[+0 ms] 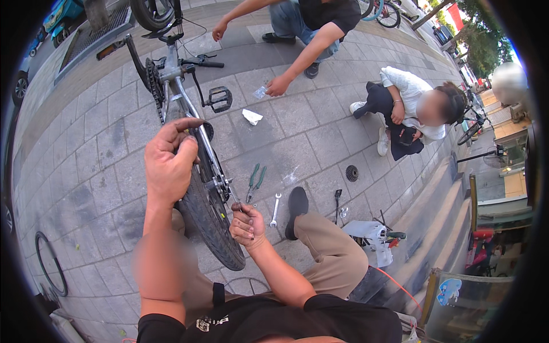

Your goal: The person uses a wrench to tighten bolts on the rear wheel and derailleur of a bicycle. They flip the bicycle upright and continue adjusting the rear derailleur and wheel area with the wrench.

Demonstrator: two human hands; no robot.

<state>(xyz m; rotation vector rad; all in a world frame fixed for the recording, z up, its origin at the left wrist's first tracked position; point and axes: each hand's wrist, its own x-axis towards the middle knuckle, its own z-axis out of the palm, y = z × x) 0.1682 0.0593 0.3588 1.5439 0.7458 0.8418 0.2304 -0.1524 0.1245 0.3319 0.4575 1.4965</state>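
Note:
A bicycle lies on its side or upturned, its silver frame (pixel 170 71) reaching away from me and its black rear tyre (pixel 219 242) nearest. My left hand (pixel 171 160) curls over the upper part of that wheel beside the frame; what its fingers grip is hidden. My right hand (pixel 247 227) is closed on a slim metal tool (pixel 235 198) at the rear axle. Just right of the wheel lie green-handled pliers (pixel 254 182) and a silver spanner (pixel 275 210). A black pedal (pixel 220 99) juts from the crank.
A co-worker's hand (pixel 277 86) holds a small clear bag (pixel 260 91). A seated person (pixel 420 120) is at right. On the paving (pixel 114 171) are a white scrap (pixel 251 117), a cassette (pixel 351 172), a black loop (pixel 52 263) and a grey toolbox (pixel 366 240). Steps (pixel 434 223) rise at right.

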